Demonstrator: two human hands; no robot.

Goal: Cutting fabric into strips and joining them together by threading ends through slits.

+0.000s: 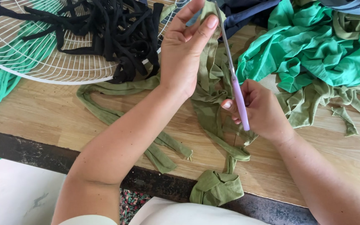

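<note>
My left hand [184,50] is raised over the wooden table [42,112] and pinches the top end of an olive-green fabric strip [207,96] between thumb and fingers. My right hand [261,110] grips scissors [235,79] with lilac handles, their blades pointing up along the strip's right edge toward my left fingertips. The strip hangs down between both hands, loops across the table to the left [105,112], and ends in a bunched knot [215,187] at the table's front edge.
A white wire fan guard [42,62] at upper left holds a tangle of black fabric strips [109,29]. Bright green cloth [321,46] and more olive fabric [346,100] pile at upper right. Dark blue cloth [246,12] lies at the top. The table's dark front edge [30,152] runs below.
</note>
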